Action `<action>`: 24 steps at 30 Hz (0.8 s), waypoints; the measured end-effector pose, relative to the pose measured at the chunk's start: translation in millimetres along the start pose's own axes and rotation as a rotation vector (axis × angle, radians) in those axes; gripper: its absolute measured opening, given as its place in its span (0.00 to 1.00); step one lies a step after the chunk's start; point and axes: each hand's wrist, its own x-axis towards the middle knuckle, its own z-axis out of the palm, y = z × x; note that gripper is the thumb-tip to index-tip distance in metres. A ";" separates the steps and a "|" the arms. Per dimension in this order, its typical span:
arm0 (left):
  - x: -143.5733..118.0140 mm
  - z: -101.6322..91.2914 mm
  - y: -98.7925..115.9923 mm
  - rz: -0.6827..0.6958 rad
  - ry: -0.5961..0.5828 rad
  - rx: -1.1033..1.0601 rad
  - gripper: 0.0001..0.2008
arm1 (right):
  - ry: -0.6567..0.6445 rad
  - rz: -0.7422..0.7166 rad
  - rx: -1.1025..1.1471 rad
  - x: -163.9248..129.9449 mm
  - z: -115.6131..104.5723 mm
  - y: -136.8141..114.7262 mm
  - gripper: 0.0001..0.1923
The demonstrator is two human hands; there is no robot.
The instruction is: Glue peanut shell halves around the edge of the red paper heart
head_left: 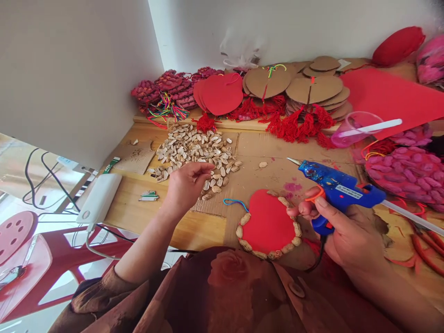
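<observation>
Glue gun (pixel 335 187), blue, sits in the right hand (pixel 342 226), which is wrapped around its grip, nozzle pointing to 10 o'clock. Just at 8 o'clock of it, a red heart (pixel 268 225) lies on cardboard (pixel 258 178), its edge partly ringed with shells. Left hand (pixel 187 185) hovers at the near edge of the shell pile (pixel 194 150), fingertips pinched together; whether they grip a shell, I cannot tell. At 12 o'clock, cardboard hearts (pixel 314 90) and red tassels (pixel 298 122) crowd the table's far side.
</observation>
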 end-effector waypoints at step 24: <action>-9.4 4.9 35.0 -0.519 -0.177 -1.055 0.16 | 0.001 0.084 0.022 -1.5 -2.0 -1.4 0.07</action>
